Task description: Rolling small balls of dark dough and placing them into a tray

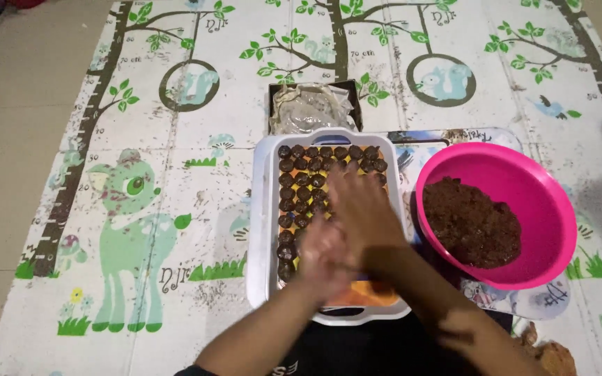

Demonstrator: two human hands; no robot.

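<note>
Tray [263, 209] — long axis away from hands [346, 233]

Printed play mat [141, 209] over pale tiled floor [15, 139], dim light.

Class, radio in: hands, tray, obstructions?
Left hand and right hand pressed together over white rectangular plastic tray. Small brown balls in rows. Nothing blocking.

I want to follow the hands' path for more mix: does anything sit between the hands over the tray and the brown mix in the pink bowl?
Nothing visible does. The hands are pressed together above the white tray; the pink bowl with brown mix sits directly beside the tray.
</note>
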